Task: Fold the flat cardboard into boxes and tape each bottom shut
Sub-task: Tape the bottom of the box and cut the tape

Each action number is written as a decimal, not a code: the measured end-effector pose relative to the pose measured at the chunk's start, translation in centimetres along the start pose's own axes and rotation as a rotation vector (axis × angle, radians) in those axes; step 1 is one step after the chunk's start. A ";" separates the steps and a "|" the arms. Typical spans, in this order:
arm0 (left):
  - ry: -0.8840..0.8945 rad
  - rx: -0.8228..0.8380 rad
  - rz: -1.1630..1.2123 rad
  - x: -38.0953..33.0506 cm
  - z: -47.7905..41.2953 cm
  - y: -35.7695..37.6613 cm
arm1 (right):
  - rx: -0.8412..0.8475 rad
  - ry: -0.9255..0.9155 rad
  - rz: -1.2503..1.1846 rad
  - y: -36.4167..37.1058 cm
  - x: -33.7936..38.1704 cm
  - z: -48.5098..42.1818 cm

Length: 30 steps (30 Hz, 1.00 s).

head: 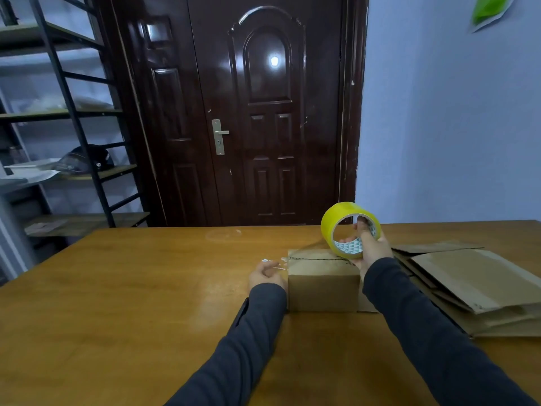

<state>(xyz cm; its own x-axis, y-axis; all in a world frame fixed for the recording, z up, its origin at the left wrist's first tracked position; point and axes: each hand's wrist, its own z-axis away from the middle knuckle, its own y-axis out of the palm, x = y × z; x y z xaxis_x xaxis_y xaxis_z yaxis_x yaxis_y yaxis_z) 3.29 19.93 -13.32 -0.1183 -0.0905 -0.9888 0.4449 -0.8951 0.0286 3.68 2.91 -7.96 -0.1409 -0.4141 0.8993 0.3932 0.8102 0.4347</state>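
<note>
Box on table, right hand gripping yellow tape roll over its far right corner, thumb inside core, left hand at box's left, fingers curled by tape end, grip unclear, flat cardboard stacked right.

A small brown cardboard box stands folded on the table, its closed flaps meeting on top in a seam running left to right. A glossy tape strip juts past its left edge. A yellow tape roll stands on edge at the far right corner, gripped by the right hand. Flat cardboard sheets lie stacked just right.
</note>
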 end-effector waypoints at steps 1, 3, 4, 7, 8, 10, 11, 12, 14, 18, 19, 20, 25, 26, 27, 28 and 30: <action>0.082 0.013 0.022 -0.1 0.5 -0.1 | 0.003 0.004 0.002 0.0 0.0 0.0; 0.071 0.198 0.181 -0.4 1.9 0.5 | 0.006 0.007 0.006 0.1 0.1 0.1; 0.000 0.290 0.228 -0.8 2.9 0.6 | 0.009 0.004 0.003 0.1 0.2 0.2; -0.041 0.499 0.255 -1.9 3.8 0.7 | 0.025 -0.007 0.005 0.3 0.1 0.5; -0.056 0.556 0.247 -2.4 3.4 0.3 | 0.028 -0.009 0.013 0.3 0.1 0.5; -0.125 0.598 0.180 -3.8 2.1 -0.2 | 0.033 -0.010 0.023 0.3 0.0 0.6; -0.114 0.625 0.088 -4.0 1.4 -0.4 | 0.036 -0.006 0.022 0.4 0.0 0.7; -0.045 0.666 -0.050 -4.0 0.4 -0.4 | 0.038 -0.002 0.020 0.4 0.0 0.7; 0.146 0.733 -0.401 -4.2 -0.2 -0.6 | 0.040 0.000 0.016 0.5 0.0 0.8; 0.332 0.695 -0.717 -4.2 -2.2 0.4 | 0.078 0.033 0.029 0.1 0.2 0.7; 0.355 0.701 -0.792 -4.3 -2.5 0.7 | 0.098 0.050 0.032 0.0 0.4 0.6; 0.380 0.700 -0.872 -4.3 -2.8 0.7 | 0.119 0.072 0.027 0.0 0.6 0.8; 0.448 0.653 -1.006 -4.1 -3.6 0.5 | 0.230 -0.031 0.137 -1.3 2.5 0.2; 0.458 0.649 -1.012 -4.1 -3.7 0.6 | 0.260 -0.068 0.209 -1.5 2.8 0.1; 0.461 0.652 -1.016 -4.1 -3.6 0.7 | 0.278 -0.103 0.284 -1.7 3.2 0.0; 0.464 0.656 -1.016 -4.2 -3.5 0.7 | 0.285 -0.141 0.356 -1.8 3.4 -0.2; 0.460 0.666 -1.007 -4.2 -3.2 0.7 | 0.280 -0.188 0.452 -1.9 3.8 -0.3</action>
<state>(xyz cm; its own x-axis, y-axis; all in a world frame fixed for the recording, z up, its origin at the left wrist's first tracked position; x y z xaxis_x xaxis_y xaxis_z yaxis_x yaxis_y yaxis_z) 6.97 21.11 -9.64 0.2323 0.7859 -0.5730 -0.2023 -0.5372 -0.8188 2.71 -0.30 -5.40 -0.1835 0.0603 0.9812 0.1997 0.9796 -0.0229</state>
